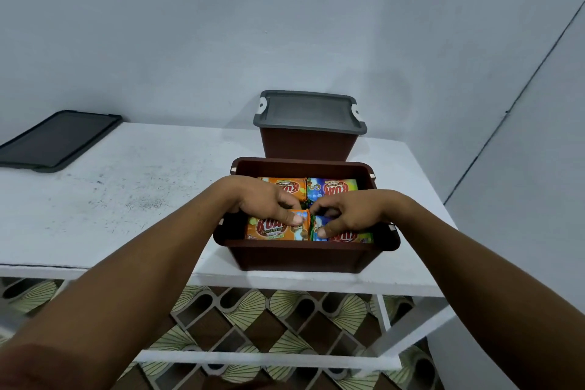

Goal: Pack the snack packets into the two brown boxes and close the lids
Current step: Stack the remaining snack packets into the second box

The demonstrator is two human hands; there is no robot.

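An open brown box (300,255) sits at the table's front edge, filled with several snack packets. An orange packet (269,229) lies front left and a blue-green packet (348,236) front right. Behind them lie another orange packet (289,185) and another blue one (332,187). My left hand (269,203) reaches into the box, thumb and fingers pinching the top edge of the front orange packet. Beside it, my right hand (345,215) pinches the front blue-green packet with curled fingers. Behind stands a second brown box (305,144), closed by a grey lid (308,111).
A loose dark grey lid (53,141) lies at the far left of the white table (126,187). The wall stands right behind the table. Below the tabletop are the white table frame and a patterned floor.
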